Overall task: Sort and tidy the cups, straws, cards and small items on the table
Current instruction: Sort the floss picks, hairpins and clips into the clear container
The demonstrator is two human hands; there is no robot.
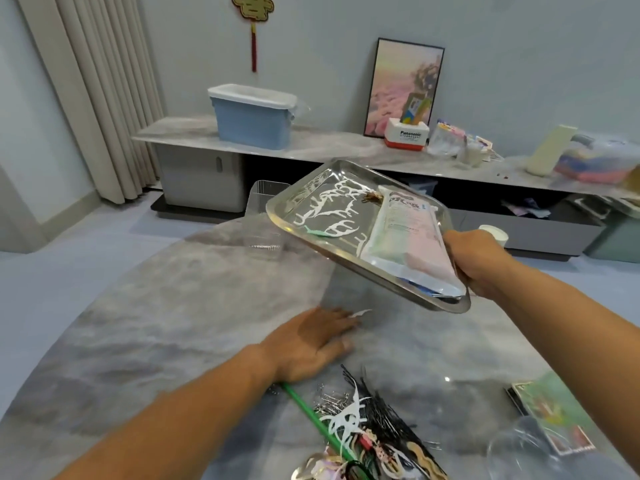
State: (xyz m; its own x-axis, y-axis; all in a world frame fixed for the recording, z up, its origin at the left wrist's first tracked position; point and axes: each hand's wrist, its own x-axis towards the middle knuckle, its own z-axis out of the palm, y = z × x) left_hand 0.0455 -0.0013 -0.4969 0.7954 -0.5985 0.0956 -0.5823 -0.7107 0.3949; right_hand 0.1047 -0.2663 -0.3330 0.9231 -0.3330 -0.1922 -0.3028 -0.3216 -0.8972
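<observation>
Gathering floss picks: right hand (pixel 479 263) gripping tilted tray (pixel 346 251), left hand (pixel 311 344) flat on worktop (pixel 173 323), fingers touching 1 stray pick (pixel 360 313); next, probably lifting it into tray.

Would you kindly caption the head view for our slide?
Right hand lifts tilted steel tray of floss picks; left hand rests flat on marble table.

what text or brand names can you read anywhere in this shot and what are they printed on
"Panasonic": on the white and red box on the sideboard; the smaller line under it is too blurred to read.
Plastic packet in the steel tray: printed writing, too blurred to read.
Cards at the table's right edge: pictures only, no legible words.
Leaflets on the sideboard: too small to read.
</observation>
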